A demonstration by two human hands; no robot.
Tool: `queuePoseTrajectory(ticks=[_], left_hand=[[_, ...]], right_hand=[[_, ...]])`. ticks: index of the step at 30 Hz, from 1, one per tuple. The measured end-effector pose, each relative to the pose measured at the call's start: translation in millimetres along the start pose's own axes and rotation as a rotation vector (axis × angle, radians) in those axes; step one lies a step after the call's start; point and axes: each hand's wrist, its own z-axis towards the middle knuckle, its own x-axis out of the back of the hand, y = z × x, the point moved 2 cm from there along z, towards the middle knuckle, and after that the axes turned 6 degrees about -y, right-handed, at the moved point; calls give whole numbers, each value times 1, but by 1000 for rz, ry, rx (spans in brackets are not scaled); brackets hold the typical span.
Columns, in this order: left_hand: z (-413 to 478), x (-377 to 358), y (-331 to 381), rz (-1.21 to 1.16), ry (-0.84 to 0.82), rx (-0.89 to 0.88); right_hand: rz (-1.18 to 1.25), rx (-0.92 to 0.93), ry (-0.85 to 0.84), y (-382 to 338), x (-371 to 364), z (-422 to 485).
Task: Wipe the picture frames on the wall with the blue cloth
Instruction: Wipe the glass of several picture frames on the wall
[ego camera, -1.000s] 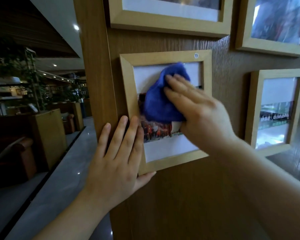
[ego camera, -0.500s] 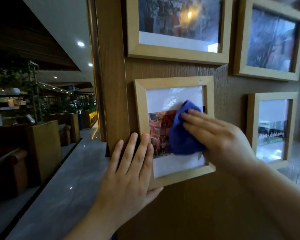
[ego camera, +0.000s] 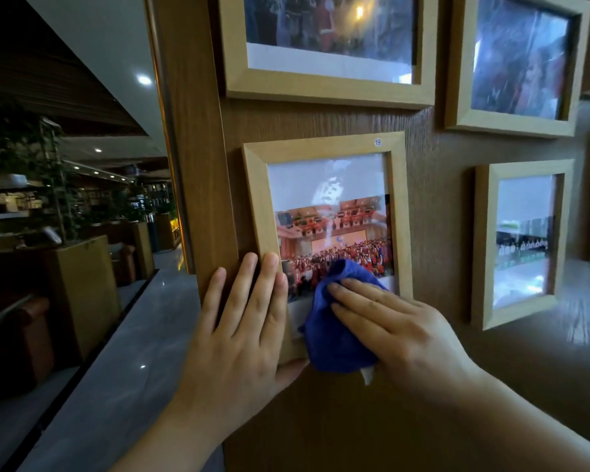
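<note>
A light wooden picture frame (ego camera: pixel 324 144) with a sticker marked 19 hangs on the brown wood wall; it holds a photo of a crowd in a hall. My right hand (ego camera: pixel 399 325) presses the bunched blue cloth (ego camera: pixel 334 338) flat against the lower part of its glass and bottom edge. My left hand (ego camera: pixel 239 335) lies flat, fingers spread, on the frame's lower left corner and the wall beside it. The frame's bottom rail is mostly hidden by cloth and hands.
More wooden frames hang around it: one above (ego camera: pixel 324 93), one upper right (ego camera: pixel 511 126), one to the right (ego camera: pixel 521 308). The wall's left edge (ego camera: pixel 184 165) opens onto a dim lounge with planters (ego camera: pixel 86 287) and a grey floor (ego camera: pixel 123 362).
My right hand and the cloth have slid down the glass from its top to its bottom edge. The view has tilted up, showing more of the upper frames. My left hand stays on the corner.
</note>
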Motion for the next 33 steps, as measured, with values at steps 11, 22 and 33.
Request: queuePoseTrajectory(ticks=[11,22,33], left_hand=[[0,-2,-1,62,-9,-6],[1,5,3,13,39,17],[12,34,24,-5,16,88]], right_hand=[[-1,-122,298,30,43,81],[-8,75,109,11,18,34],[-68,85,138,47,43,5]])
